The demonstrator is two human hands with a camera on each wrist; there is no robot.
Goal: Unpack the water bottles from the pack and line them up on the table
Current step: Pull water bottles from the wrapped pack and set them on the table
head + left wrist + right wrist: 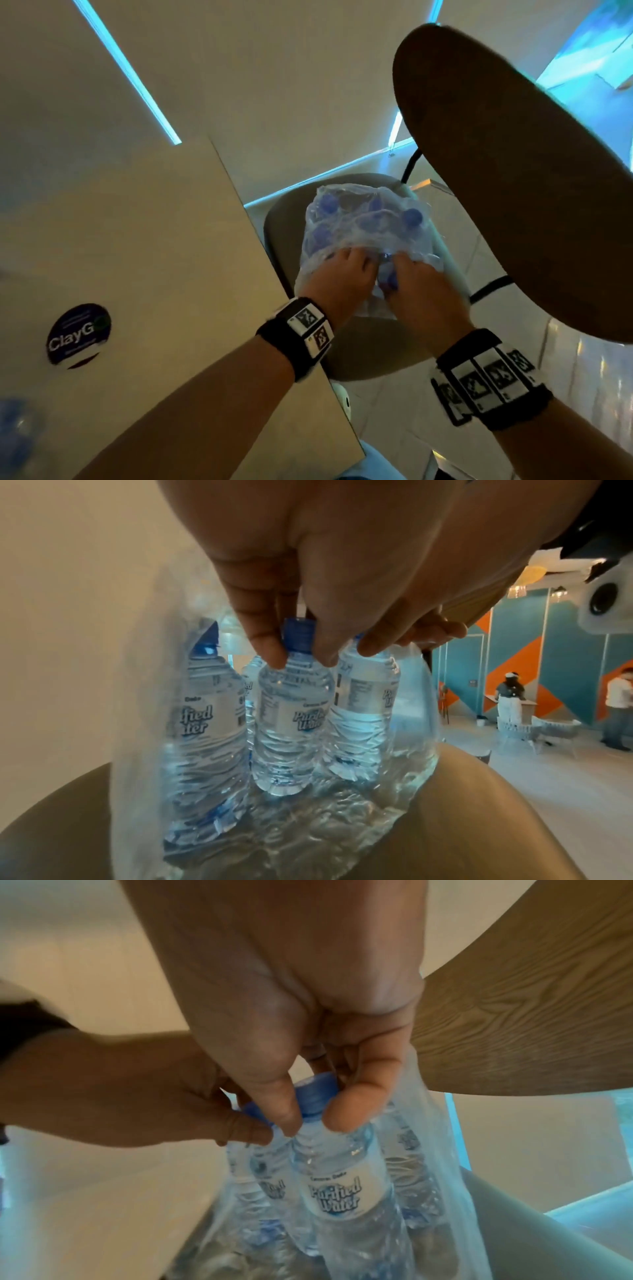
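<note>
The pack [363, 219], clear plastic wrap around several blue-capped water bottles, stands on a grey chair seat [281, 222] beside the beige table [137, 240]. Both hands reach into its torn near side. My left hand [346, 270] pinches the blue cap [298, 634] of one upright bottle [294, 723], thumb and finger on either side of the neck. Close beside it, my right hand [411, 277] pinches the cap [315, 1096] of a neighbouring bottle [339, 1191] labelled Purified Water. More bottles [205, 723] stand around them inside the wrap.
A round dark wooden tabletop [513, 171] overhangs the chair on the right. The beige table carries a round ClayGo sticker [78, 334] and a blurred blue shape [17, 438] at its near left corner. People [510, 696] stand far off across the room.
</note>
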